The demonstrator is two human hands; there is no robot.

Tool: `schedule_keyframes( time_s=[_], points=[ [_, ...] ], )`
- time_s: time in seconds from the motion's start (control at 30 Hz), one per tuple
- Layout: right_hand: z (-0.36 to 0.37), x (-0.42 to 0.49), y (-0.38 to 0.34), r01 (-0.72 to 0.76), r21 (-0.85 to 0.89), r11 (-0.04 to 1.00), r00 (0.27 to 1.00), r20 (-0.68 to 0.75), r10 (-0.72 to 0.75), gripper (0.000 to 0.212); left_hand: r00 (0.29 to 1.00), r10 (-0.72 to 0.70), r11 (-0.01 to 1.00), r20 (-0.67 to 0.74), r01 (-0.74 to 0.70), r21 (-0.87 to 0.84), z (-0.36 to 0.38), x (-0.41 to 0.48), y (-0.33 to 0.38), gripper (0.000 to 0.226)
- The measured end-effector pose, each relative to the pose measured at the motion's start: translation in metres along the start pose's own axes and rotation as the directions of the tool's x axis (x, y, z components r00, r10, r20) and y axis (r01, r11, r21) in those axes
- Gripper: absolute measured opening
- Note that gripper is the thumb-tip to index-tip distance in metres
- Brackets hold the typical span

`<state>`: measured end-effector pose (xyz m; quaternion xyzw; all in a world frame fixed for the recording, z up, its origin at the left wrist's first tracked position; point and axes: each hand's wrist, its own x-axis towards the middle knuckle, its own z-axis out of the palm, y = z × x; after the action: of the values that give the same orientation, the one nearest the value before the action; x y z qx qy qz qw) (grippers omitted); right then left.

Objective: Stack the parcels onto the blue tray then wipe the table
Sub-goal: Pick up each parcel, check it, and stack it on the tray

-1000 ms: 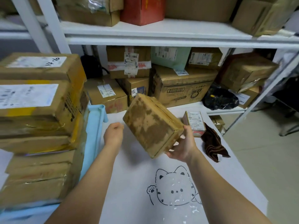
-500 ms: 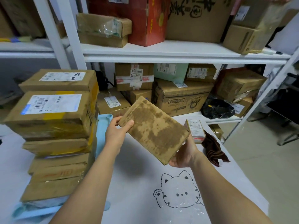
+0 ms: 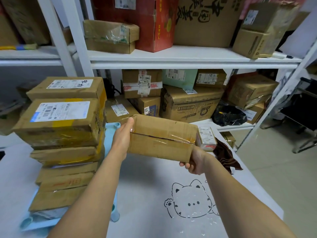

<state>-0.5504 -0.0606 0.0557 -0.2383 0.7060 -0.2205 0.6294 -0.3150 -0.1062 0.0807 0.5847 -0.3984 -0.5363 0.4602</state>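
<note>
Brown taped cardboard parcel (image 3: 163, 140): turned since the earlier frame, taped seam now shown; held above the white table (image 3: 145, 186), beside the parcel stack (image 3: 65, 127) on the light blue tray (image 3: 109, 134).
Left hand (image 3: 122, 136): pressed on left end; grip cannot be told.
Right hand (image 3: 193, 162): fingers curled under right corner.

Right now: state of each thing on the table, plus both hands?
held parcel: off the table, taped seam toward camera, between both hands.
left hand: pressed flat on its left end.
right hand: gripping its lower right corner.
parcel stack: piled on the blue tray.
small parcel: lying on the table, unstacked.
brown cloth: crumpled at the table's right edge, untouched.
</note>
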Motion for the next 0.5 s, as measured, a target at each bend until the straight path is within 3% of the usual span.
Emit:
schedule_keyframes(
  time_s=[0.2, 0.33, 0.5],
  points=[
    [-0.006, -0.001, 0.000, 0.029, 0.057, 0.998, 0.993, -0.114, -0.022, 0.034, 0.997, -0.008, 0.997, 0.076, 0.002, 0.080, -0.002, -0.006, -0.004, 0.038],
    [-0.011, 0.001, 0.006, 0.014, 0.046, 0.999, 0.988, -0.155, -0.007, 0.035, 0.993, 0.041, 0.993, 0.114, -0.053, 0.103, -0.002, -0.013, -0.002, 0.043],
    [-0.011, 0.006, 0.019, 0.062, 0.351, 0.934, 0.987, -0.163, -0.004, 0.017, 0.977, 0.131, 0.989, 0.169, -0.140, 0.040, 0.000, -0.021, 0.007, 0.041]
  ],
)
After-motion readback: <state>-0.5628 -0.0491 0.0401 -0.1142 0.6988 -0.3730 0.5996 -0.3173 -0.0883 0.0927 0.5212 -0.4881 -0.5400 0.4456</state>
